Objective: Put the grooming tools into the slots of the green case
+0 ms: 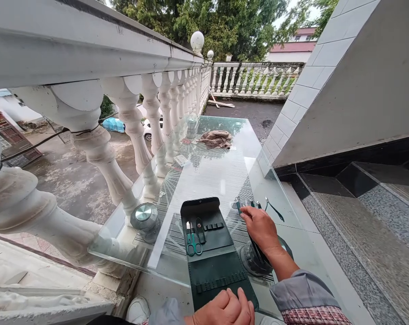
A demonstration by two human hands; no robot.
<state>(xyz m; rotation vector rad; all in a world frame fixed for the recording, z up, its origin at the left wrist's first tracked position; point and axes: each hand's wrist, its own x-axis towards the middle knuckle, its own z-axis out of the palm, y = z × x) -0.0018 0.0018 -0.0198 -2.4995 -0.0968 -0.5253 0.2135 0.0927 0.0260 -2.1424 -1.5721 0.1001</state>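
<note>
A dark green manicure case [211, 264] lies unfolded on the glass table, its flap at the far end. Green-handled scissors [194, 246], a slim green-handled tool [188, 231] and a small dark sheath [200, 230] sit in its upper part; the lower row of loops holds nothing visible. My left hand [224, 309] is curled over the case's near end, and what its fingers hold, if anything, is hidden. Beside the case, my right hand [261, 228] pinches a nail clipper [237, 202] at the left of several tools. Cuticle nippers [275, 210] lie to its right.
The glass table top [211, 180] rests on round supports with metal caps [146, 212]. A brown cloth [216, 139] and a small card [181, 160] lie farther back. A white balustrade [133, 122] runs along the left; stone steps [367, 216] rise on the right.
</note>
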